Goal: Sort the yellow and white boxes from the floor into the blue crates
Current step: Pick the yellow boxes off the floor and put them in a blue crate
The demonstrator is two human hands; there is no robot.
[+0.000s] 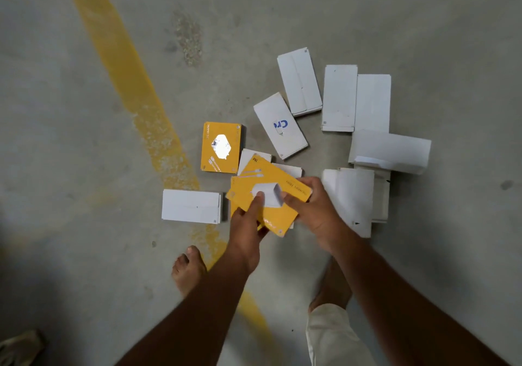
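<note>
Both hands meet at the centre of the frame on a yellow box point(265, 176), held tilted above the floor. The left hand point(248, 224) grips its lower-left edge, thumb pressed on top near the white charger picture. The right hand point(313, 213) pinches the right end, fingers curled over the edge. A second yellow box point(236, 193) peeks out just beneath the held one; whether the left hand holds it too, I cannot tell. Another yellow box point(221, 147) lies flat just up-left. White boxes point(339, 97) scatter from upper centre to the right, some overlapping; one white box point(190, 206) lies alone at left, touching the painted yellow line point(127, 83). Bare feet point(187, 269) stand on the concrete floor point(84, 224) below.
</note>
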